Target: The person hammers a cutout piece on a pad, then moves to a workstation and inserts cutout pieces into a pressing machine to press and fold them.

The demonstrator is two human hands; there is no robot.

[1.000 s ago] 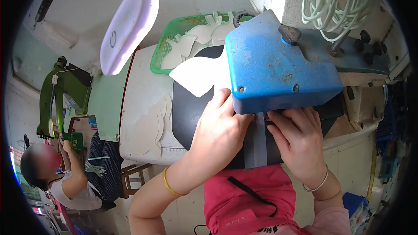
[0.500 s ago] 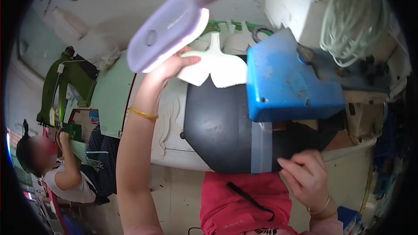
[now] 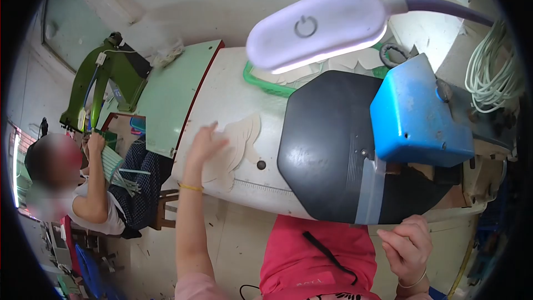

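Observation:
My left hand (image 3: 206,145) is over the left part of the white worktable, fingers spread and slightly blurred, with nothing visible in them. Just beside it lie overlapping off-white cut pieces (image 3: 244,140) with curved edges. My right hand (image 3: 408,247) hangs in front of the black machine bed (image 3: 327,150), its fingers curled in; whether anything is between them is hidden. A blue machine head (image 3: 419,119) stands over the bed's right side, and a clear strip (image 3: 369,191) runs down the bed's front. More white pieces (image 3: 311,72) lie in a green basket (image 3: 266,84) behind.
A lilac lamp (image 3: 316,28) hangs over the basket. Coiled pale cord (image 3: 491,72) hangs at the right. To the left are a pale green table (image 3: 180,94), a green machine (image 3: 83,97) and a seated person (image 3: 91,200) holding pale green strips (image 3: 114,169).
My left hand has let go of the white piece it held up by the basket and moved down to the left. The view has swung left; my right hand stays by the front edge.

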